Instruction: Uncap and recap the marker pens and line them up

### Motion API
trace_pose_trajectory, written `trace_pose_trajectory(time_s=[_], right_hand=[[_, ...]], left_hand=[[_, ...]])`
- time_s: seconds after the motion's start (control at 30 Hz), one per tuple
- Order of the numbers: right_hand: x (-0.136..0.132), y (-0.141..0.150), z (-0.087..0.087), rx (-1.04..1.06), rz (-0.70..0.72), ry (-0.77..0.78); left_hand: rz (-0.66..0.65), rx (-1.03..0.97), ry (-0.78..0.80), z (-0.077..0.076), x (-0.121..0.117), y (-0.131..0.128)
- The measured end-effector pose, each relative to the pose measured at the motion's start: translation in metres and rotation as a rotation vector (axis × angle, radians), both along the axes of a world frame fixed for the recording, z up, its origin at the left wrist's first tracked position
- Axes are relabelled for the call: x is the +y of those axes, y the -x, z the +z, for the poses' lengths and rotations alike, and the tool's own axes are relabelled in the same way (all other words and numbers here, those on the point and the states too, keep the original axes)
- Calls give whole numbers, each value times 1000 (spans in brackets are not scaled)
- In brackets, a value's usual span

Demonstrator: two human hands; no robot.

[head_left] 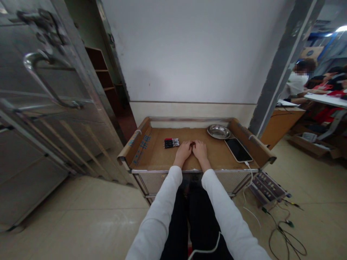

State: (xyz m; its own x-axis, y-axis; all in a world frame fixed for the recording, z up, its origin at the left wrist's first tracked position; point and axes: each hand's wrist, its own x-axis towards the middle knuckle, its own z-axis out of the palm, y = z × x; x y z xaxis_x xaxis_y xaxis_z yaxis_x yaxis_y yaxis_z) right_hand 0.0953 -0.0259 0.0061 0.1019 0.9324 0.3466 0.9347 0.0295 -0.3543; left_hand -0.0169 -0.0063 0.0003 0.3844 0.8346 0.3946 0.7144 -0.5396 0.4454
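Observation:
On the brown cardboard lining of the cart top (154, 155), my left hand (184, 151) and my right hand (200, 149) rest palm down, side by side. Their fingers lie on the surface and the fingertips almost meet; a small dark spot between them is too small to make out. Neither hand visibly holds anything. Just left of my left hand lies a row of several pens (171, 143), one red and the others black. A shiny round metal dish (218, 131) sits at the back right. In front of it lies a smartphone (238, 150) with a white cable plugged in.
Raised cardboard-covered sides (135, 142) border the cart top, with a white wall (195, 54) behind. A metal door (54, 90) stands left. On the floor at right are an electrical box (268, 189) and loose cables (284, 234). Other people sit at tables far right.

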Motion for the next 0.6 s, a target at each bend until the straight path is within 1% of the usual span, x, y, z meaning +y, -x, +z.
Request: trace_pose_trajectory(time_s=[0.3,0.6], right_hand=[[4,-2,-4,1,6,1],[5,-2,-5,9,6,-11]], left_hand=[[-17,4,-16,-2,5,0],[1,38,-30,2,1,1]])
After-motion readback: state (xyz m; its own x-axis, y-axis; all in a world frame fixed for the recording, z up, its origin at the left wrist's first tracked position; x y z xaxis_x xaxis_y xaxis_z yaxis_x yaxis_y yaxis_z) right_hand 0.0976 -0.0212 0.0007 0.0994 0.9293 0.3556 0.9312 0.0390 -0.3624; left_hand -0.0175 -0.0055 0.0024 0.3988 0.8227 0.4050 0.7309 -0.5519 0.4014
